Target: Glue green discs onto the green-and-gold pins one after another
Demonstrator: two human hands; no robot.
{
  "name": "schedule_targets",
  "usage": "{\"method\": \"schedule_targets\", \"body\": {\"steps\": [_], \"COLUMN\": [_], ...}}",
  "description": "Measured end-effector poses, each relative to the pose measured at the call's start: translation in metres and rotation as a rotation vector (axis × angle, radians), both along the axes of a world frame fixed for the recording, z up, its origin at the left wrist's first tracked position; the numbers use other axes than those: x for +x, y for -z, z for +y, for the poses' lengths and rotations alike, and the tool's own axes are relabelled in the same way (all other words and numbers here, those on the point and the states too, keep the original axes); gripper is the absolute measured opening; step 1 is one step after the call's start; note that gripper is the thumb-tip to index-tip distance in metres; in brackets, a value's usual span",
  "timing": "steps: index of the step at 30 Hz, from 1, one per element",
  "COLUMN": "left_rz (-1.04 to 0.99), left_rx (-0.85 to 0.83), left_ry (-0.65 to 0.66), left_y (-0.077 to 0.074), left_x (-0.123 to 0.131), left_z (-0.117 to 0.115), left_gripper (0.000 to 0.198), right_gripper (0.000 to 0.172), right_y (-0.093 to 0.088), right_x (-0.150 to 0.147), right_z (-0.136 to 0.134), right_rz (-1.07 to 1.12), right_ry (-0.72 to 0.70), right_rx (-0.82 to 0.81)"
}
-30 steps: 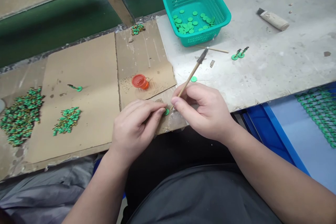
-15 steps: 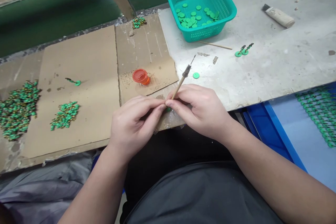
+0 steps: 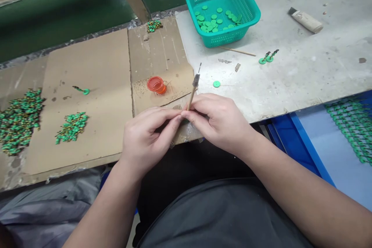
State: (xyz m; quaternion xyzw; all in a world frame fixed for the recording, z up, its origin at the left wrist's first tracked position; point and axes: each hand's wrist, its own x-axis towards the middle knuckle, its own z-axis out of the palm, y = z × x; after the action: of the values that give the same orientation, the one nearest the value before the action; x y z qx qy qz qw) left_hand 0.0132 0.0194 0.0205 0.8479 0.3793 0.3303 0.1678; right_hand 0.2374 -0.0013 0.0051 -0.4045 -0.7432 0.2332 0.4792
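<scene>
At the table's front edge, my left hand (image 3: 151, 131) and my right hand (image 3: 221, 120) meet fingertip to fingertip. Out of the right fingers rises a thin wooden-handled tool (image 3: 192, 96), its dark wrapped end and fine point upward. The left thumb and forefinger are pinched; whatever lies between them is hidden. Just beyond the hands is a small orange-red cup (image 3: 157, 85) of liquid on cardboard. A flat green button-like disc (image 3: 216, 84) lies to the right of the tool, beside a thin strand.
A teal basket (image 3: 229, 40) holds several green discs. Two discs with upright dark stems (image 3: 269, 58) stand on the right, near a taped blade (image 3: 306, 21). Piles of small green-and-gold pieces (image 3: 21, 120) lie left on cardboard (image 3: 87, 58). A blue tray (image 3: 310, 147) sits below right.
The wooden-handled tool has swung to a more upright angle, its tip moving left. A bit of green seen under my fingertips before is now out of sight.
</scene>
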Motion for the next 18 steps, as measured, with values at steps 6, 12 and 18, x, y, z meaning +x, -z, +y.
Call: {"method": "schedule_targets", "body": {"steps": [6,12,18], "left_rz": [0.008,0.007,-0.003], "left_rx": [-0.039,-0.031,-0.028], "left_ry": [-0.012,-0.014,-0.022], "left_y": [-0.0016,0.0001,0.0011], "left_x": [-0.001,-0.0013,-0.0009], "left_z": [-0.0008,0.0001,0.0001], "left_gripper": [0.016,0.015,0.013], "right_gripper": [0.021,0.028,0.027], "right_y": [-0.0014,0.0009,0.0019], "right_x": [-0.0014,0.0002,0.0017], "right_z": [-0.002,-0.0032,-0.0014], "right_rz": [-0.027,-0.041,0.01], "right_ry": [-0.045,-0.053,0.015], "right_rx": [-0.008,-0.015,-0.03]}}
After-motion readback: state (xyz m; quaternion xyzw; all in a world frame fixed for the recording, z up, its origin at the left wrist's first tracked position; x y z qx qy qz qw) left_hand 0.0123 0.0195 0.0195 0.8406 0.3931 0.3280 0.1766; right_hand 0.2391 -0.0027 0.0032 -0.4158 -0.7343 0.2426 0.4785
